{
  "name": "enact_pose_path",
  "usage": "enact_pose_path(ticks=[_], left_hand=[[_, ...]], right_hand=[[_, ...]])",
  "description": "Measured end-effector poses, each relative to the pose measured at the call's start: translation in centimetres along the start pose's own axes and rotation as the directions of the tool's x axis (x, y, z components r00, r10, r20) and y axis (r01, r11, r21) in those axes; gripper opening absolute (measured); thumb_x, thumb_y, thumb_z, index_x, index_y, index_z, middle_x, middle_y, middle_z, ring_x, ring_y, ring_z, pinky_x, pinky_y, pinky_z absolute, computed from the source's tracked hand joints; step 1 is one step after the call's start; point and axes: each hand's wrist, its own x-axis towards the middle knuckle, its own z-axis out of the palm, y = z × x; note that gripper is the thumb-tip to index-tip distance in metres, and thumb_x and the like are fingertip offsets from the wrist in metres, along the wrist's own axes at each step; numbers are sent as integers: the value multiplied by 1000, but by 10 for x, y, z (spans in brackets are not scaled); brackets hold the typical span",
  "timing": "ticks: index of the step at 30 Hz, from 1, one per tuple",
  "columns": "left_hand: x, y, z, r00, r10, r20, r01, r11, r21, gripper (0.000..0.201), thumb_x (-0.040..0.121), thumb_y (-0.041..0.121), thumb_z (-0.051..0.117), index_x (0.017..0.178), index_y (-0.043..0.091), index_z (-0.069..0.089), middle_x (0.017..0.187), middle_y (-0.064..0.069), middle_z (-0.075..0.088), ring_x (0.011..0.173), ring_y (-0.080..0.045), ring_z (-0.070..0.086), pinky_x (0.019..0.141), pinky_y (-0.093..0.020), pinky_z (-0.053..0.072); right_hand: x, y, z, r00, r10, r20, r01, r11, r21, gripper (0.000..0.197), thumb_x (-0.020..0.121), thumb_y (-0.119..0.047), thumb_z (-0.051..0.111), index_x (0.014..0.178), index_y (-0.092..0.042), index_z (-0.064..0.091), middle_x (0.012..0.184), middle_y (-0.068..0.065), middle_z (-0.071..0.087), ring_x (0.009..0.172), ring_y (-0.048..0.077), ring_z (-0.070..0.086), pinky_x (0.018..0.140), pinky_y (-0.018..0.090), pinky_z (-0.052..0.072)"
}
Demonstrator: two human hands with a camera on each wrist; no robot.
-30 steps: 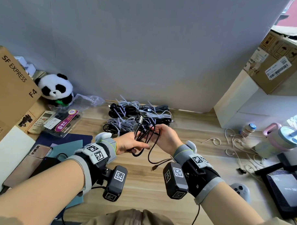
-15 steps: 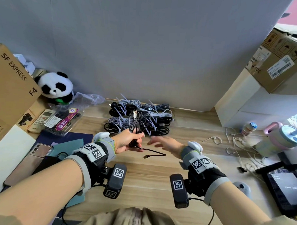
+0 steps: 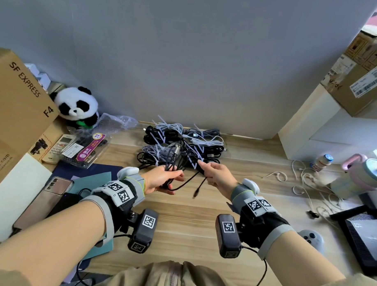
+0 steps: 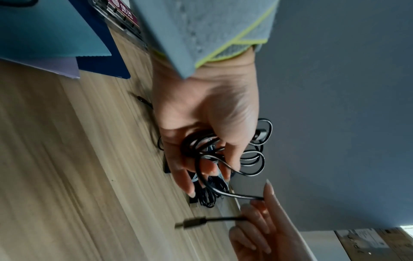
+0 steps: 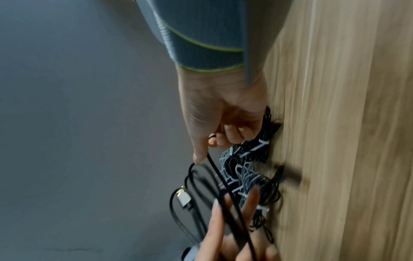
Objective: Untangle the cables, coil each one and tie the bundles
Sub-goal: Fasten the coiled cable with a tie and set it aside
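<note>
the left hand (image 3: 160, 180) gripped a coiled black cable (image 3: 172, 163) at the desk's centre; the right hand (image 3: 216, 176), at 3 o'clock, pinched its loose tail, likely to wrap the last loop before tying.

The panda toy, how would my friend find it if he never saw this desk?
Start at the big cardboard box marked SF EXPRESS on the desk's left side. The panda toy sits just right of it, against the grey wall. It is the only fluffy black-and-white thing there.
</note>
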Motion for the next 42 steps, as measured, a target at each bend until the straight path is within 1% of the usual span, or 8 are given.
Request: enact_pose_path(ticks=[4,8,14,17,21,32,37,42], left_hand=[[-3,3,8,993,17,113,-23,999,47,16,91,33,60,95,17,59,103,-7,72,45,-5,40,69,-30,57],[-5,5,11,985,91,146,-114,981,156,13,89,23,64,91,10,65,62,6,68,45,-3,40,52,-18,49],[-2,10,18,951,241,191,-277,942,189,16,89,1,59,91,17,61,73,3,72,72,-5,68,72,-15,49],[6,9,28,964,150,218,-203,949,243,8,93,4,55,92,11,55,71,-4,66,69,-14,68,75,-31,56],[12,10,44,981,35,190,-102,929,356,19,96,7,48,111,4,37,75,-8,55,54,-17,58,50,-27,56],[28,4,68,939,-165,303,106,974,201,18,93,25,57,105,12,53,75,-3,53,50,-11,58,46,-21,52],[43,-1,81,909,-204,363,113,960,255,8,93,21,58,92,15,53,63,2,48,38,-2,38,32,-11,27],[68,-7,96,935,-198,294,114,953,281,15,95,26,54,91,16,43,58,3,33,34,-2,24,31,-12,17]], right_hand=[[0,-9,14,998,42,44,-53,959,278,29,97,-26,52,72,-20,38,53,-8,28,41,4,21,41,15,18],[4,-12,21,999,51,2,-48,914,403,27,96,-26,54,73,-19,41,54,-5,36,41,6,26,44,17,23],[6,-9,19,999,41,10,-42,920,389,29,88,-43,62,95,-16,56,67,-7,48,49,5,35,43,17,30],[-2,-10,18,997,62,-56,-54,989,139,45,83,-56,62,105,-17,59,72,-9,56,58,6,42,47,19,30],[-3,-9,19,982,38,-184,-59,992,-108,44,78,-56,67,95,-17,55,76,-3,52,66,12,44,54,25,32],[-6,26,-5,965,5,-262,22,995,98,17,86,-3,57,74,-14,52,61,-2,52,54,12,48,44,22,39],[-7,38,-19,953,55,-297,-19,992,123,14,87,-11,62,76,-14,55,68,2,58,63,17,54,56,26,45],[2,50,-42,915,181,-359,-132,979,156,27,97,-35,50,110,-12,56,98,2,60,86,18,56,69,32,52]])
